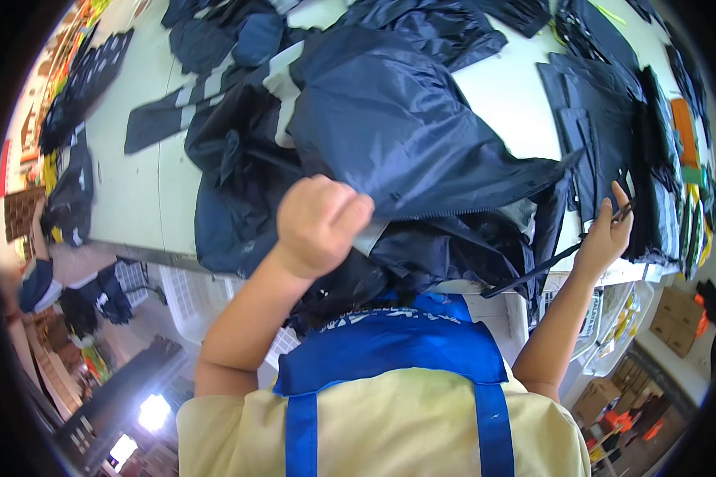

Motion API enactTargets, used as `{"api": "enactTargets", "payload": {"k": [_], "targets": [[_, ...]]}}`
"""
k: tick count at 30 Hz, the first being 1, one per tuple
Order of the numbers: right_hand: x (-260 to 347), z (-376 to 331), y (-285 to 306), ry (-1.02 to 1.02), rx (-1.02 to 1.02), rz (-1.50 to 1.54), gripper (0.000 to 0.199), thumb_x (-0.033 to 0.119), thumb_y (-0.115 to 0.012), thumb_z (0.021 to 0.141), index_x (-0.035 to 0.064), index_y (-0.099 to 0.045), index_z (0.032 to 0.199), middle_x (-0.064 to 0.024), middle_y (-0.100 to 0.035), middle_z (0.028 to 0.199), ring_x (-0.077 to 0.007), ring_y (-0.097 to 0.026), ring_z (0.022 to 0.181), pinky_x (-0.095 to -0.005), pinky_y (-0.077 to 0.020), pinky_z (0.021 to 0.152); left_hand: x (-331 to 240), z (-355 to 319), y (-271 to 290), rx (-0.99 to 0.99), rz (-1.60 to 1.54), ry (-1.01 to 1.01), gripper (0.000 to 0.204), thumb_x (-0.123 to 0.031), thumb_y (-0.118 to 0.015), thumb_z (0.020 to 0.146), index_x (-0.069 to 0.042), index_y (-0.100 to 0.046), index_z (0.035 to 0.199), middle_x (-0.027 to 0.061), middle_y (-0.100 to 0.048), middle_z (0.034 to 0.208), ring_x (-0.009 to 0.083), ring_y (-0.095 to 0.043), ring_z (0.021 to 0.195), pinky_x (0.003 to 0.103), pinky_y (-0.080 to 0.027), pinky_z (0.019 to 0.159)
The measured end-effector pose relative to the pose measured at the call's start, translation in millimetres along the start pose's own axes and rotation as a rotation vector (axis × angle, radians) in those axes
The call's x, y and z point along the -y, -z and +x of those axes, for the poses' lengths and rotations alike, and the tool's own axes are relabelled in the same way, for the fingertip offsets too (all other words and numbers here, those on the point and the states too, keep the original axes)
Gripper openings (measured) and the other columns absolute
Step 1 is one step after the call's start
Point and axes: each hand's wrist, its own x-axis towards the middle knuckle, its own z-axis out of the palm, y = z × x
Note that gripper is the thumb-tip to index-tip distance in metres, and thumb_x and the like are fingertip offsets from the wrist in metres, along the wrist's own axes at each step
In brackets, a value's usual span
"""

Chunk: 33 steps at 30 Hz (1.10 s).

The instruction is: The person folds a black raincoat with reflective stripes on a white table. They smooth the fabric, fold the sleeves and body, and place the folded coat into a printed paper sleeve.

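Observation:
A navy jacket (382, 119) with pale reflective bands lies bunched on the table in front of me, a zipper (445, 213) along its near edge. My left hand (324, 222) is closed in a fist on the garment near that zipper; the gripped fabric is mostly hidden. Off to the right, my right hand (605, 238) is closed around a thin dark strap (533, 274) that slants up from the jacket's lower edge. A small dark tip pokes out past its fingers, too small to name. The index finger points upward.
Folded dark garments (593, 119) are stacked on the white table (139, 179) at right. More dark clothing (422, 28) lies at the back. White plastic baskets (191, 298) stand below the front edge. Another person's arm (38, 238) shows at far left.

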Motion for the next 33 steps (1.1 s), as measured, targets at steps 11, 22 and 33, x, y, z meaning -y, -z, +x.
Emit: {"api": "enactTargets", "payload": {"k": [11,22,33], "targets": [[130.9,-36.5,-128.0,0.187,0.892,0.336,0.053,0.025,-0.075,0.076,0.0015,-0.060,0.120,-0.0142,-0.062,0.118,-0.0233,-0.059,0.102,-0.0285,-0.0446,0.085,-64.4,-83.9,-9.4,0.175,-0.255,0.231,0.011,-0.007,-0.063,0.063,-0.009,-0.060,0.074,0.0044,-0.047,0.070,0.0228,-0.052,0.063,0.034,-0.040,0.055],[145.0,-115.4,-106.0,0.843,0.981,0.187,0.030,0.004,-0.066,0.071,0.0126,-0.066,0.100,-0.0071,-0.059,0.081,-0.0270,-0.062,0.065,-0.0352,-0.0499,0.059,24.7,-30.0,18.9,-0.184,-1.175,0.995,0.044,-0.016,-0.069,0.086,0.001,-0.051,0.122,0.0098,-0.058,0.113,0.0177,-0.057,0.101,0.032,-0.047,0.087],[136.7,-102.4,-68.1,-0.149,1.203,0.690,0.032,0.014,-0.060,0.090,0.0029,-0.058,0.120,-0.0117,-0.066,0.101,-0.0089,-0.056,0.062,-0.0196,-0.0451,0.058,58.8,25.5,-49.6,-0.014,-0.468,0.931,0.058,-0.006,-0.067,0.076,-0.005,-0.045,0.130,0.0215,-0.060,0.111,0.0410,-0.057,0.104,0.039,-0.045,0.087]]}}
